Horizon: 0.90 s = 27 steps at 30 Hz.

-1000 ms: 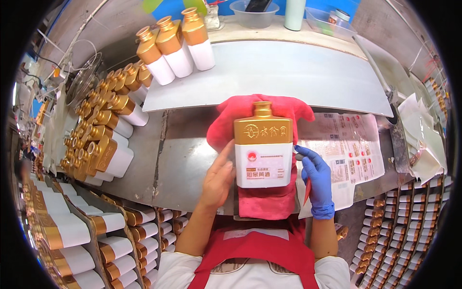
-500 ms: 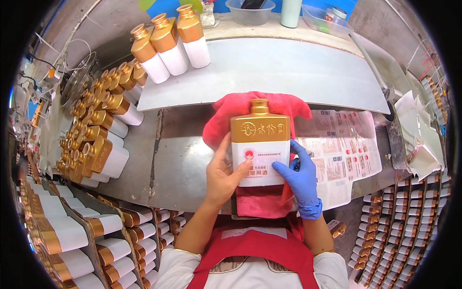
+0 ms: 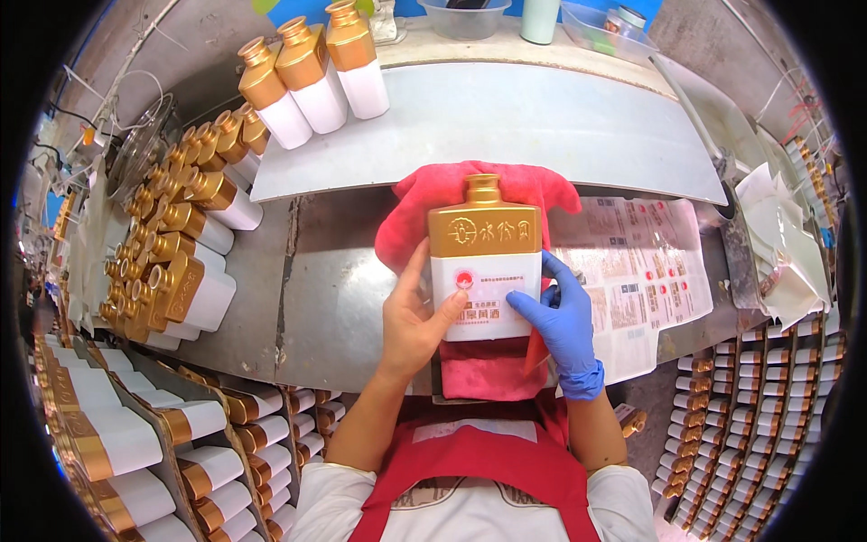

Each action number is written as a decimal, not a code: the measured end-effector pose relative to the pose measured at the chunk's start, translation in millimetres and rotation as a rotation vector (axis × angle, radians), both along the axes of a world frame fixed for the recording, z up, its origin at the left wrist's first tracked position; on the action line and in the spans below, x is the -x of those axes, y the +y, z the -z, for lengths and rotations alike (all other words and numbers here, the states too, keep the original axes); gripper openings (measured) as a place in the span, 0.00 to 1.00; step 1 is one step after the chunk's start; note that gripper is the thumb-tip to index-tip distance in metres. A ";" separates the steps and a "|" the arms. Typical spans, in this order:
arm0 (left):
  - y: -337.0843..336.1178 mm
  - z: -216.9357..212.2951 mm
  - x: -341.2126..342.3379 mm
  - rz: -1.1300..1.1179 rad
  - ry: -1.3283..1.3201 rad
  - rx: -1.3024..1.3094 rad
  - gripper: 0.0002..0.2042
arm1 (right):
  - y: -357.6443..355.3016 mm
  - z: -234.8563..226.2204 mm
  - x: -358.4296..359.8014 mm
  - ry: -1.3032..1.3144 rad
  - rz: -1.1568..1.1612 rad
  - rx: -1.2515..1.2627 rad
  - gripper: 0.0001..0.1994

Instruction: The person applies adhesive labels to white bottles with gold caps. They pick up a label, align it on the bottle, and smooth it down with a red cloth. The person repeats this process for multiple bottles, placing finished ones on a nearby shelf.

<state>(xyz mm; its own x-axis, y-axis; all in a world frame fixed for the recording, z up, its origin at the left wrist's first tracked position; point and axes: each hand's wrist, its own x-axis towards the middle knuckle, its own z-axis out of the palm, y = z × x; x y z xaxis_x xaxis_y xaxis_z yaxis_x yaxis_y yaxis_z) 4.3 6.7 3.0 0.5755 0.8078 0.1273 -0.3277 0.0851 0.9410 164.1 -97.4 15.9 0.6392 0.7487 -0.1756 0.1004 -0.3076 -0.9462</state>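
Observation:
Between my two hands is a flat, square-shouldered bottle (image 3: 485, 244), its gold top and neck upward, its white lower body printed with a red round mark and lettering. My bare left hand (image 3: 415, 312) grips its left side, thumb on the front face. On the other side my right hand (image 3: 564, 312), in a blue glove, closes round the edge with its thumb on the front. Behind and below the bottle lies a red cloth (image 3: 492, 375) draped over a support. The fingers behind the bottle are hidden.
Three similar bottles (image 3: 312, 77) stand on a raised grey board (image 3: 542, 117). More bottles (image 3: 194, 226) crowd the left of the metal table. Printed sheets (image 3: 632, 271) lie to the right. Racks of bottles (image 3: 126, 425) flank me on both sides. Plastic tubs (image 3: 465, 18) sit at the back.
Both hands still hold the bottle in the same grip. The whole view has shifted slightly, so everything on the table appears a little higher and further left.

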 end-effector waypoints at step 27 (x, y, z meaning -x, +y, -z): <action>1.4 2.7 1.7 0.048 0.027 -0.003 0.34 | -41.1 38.0 -63.2 0.811 0.094 -0.383 0.21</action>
